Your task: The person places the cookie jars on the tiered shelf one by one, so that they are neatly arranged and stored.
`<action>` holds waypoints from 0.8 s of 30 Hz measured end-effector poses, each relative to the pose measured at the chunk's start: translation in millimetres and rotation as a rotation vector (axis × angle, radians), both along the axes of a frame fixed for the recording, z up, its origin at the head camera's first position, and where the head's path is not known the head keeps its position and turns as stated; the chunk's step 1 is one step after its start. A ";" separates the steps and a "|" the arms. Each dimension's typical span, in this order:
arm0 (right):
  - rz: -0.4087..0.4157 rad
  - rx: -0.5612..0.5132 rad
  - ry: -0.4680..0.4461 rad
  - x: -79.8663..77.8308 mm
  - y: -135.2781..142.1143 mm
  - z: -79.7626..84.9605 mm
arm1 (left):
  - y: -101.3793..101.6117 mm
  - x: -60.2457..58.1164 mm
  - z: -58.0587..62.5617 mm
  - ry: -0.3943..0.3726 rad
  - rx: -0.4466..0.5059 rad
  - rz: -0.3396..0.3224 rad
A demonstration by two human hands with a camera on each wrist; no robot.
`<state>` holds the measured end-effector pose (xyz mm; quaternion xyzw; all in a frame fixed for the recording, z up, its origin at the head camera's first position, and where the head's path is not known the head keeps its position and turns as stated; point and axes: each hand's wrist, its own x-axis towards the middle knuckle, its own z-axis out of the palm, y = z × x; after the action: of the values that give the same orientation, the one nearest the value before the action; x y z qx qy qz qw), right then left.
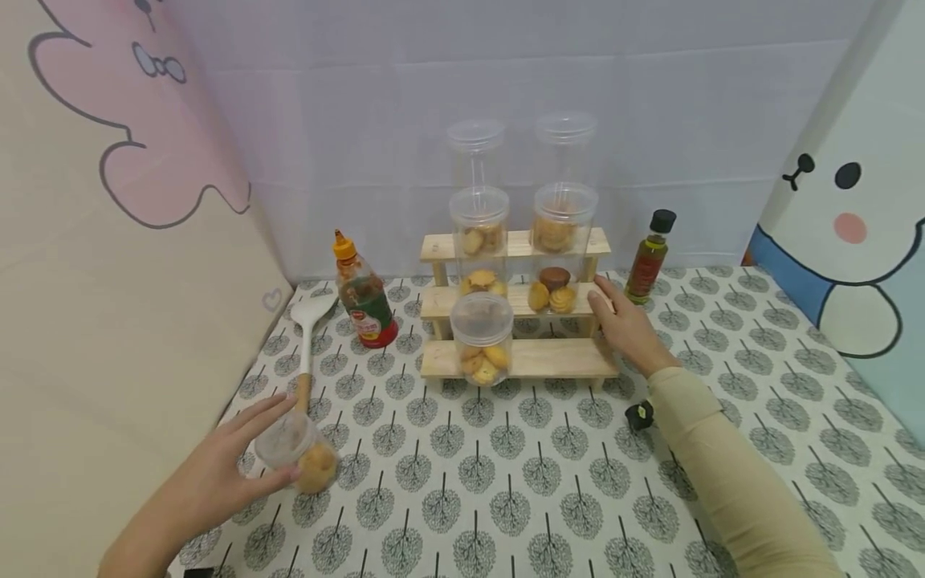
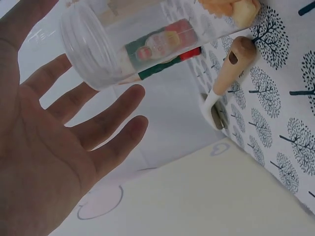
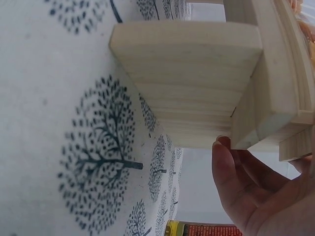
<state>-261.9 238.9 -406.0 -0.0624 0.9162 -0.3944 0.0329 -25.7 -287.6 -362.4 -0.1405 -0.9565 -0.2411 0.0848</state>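
Note:
My left hand (image 1: 224, 461) is spread beside a clear lidded jar (image 1: 292, 445) with cookies in it, at the table's left. Its fingers reach out straight around the lid side, and in the left wrist view the open palm faces the jar (image 2: 106, 44). At the right end of a three-step wooden rack (image 1: 527, 357), my right hand (image 1: 630, 327) grips the middle step's edge. The right wrist view shows thumb and fingers curled at the rack's wooden end (image 3: 266, 103). A cookie jar (image 1: 482, 341) stands on the lowest step.
More clear jars stand on the upper steps, including a cookie jar (image 1: 560, 277). A sauce bottle (image 1: 364, 297) and a white spatula (image 1: 307, 337) are left of the rack. An oil bottle (image 1: 646, 261) stands right, behind a small black object (image 1: 639, 415).

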 end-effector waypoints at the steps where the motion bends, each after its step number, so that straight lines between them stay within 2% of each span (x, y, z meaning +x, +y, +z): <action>1: 0.001 -0.004 -0.002 0.3 -0.5 0.1 | 0.2 -0.1 -1.3 0.008 0.005 -0.006; 13: -0.007 -0.004 0.022 -1.5 -0.6 -0.2 | 0.9 -2.9 -12.6 0.078 -0.006 -0.030; 24: -0.004 -0.006 0.017 -1.4 -1.4 0.0 | 1.5 -3.1 -16.2 0.067 -0.003 -0.012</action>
<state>-263.3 237.6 -406.0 -0.0641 0.9154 -0.3967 0.0244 -28.8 -286.2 -378.7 -0.1541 -0.9527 -0.2355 0.1151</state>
